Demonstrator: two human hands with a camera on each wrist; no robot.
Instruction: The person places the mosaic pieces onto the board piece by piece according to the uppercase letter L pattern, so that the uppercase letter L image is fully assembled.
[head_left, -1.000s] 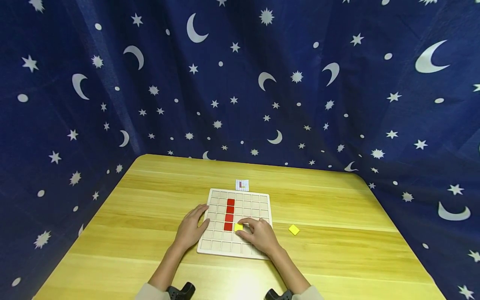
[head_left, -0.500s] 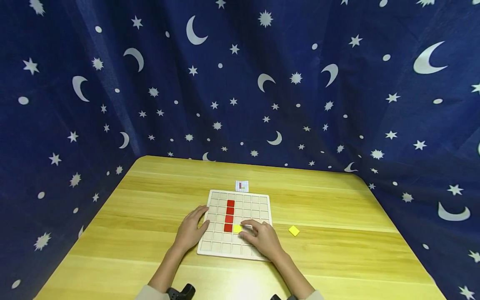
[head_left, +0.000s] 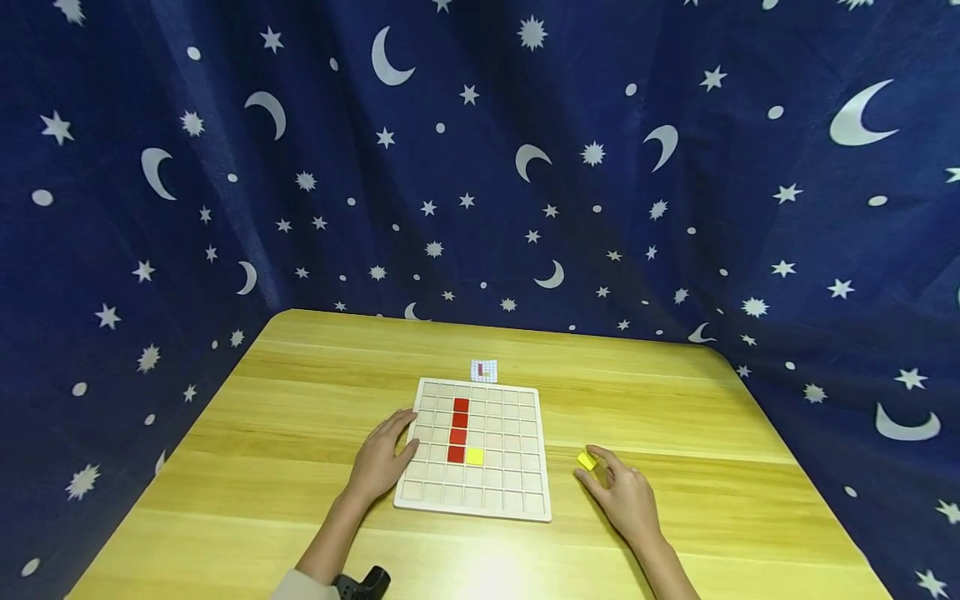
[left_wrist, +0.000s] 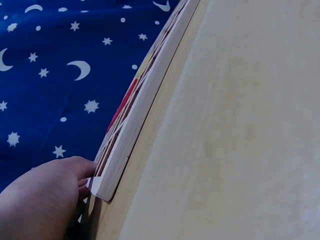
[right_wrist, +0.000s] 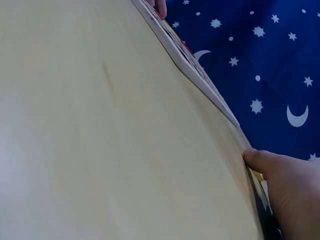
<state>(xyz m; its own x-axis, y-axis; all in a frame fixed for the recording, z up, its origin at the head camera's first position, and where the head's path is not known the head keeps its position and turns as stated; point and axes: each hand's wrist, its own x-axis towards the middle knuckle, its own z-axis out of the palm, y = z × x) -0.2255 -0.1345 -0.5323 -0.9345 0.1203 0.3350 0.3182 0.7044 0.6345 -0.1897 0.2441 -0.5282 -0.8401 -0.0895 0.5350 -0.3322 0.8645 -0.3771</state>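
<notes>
A pale square grid board lies on the table, with a column of several red tiles set in its cells. One yellow tile sits in the cell to the right of the lowest red one. My left hand rests along the board's left edge, fingers relaxed; the left wrist view has this hand at the board's corner. Right of the board, my right hand pinches a second yellow tile between thumb and fingers, and the tile looks slightly tipped. In the right wrist view the thumb mostly hides that tile.
A small printed card with a grid pattern lies just behind the board. The wooden table ends at a dark blue curtain with moons and stars at the back and sides.
My right hand has let go of the yellow tile in the board and moved right, off the board, to the other yellow tile. The left hand has stayed at the board's edge.
</notes>
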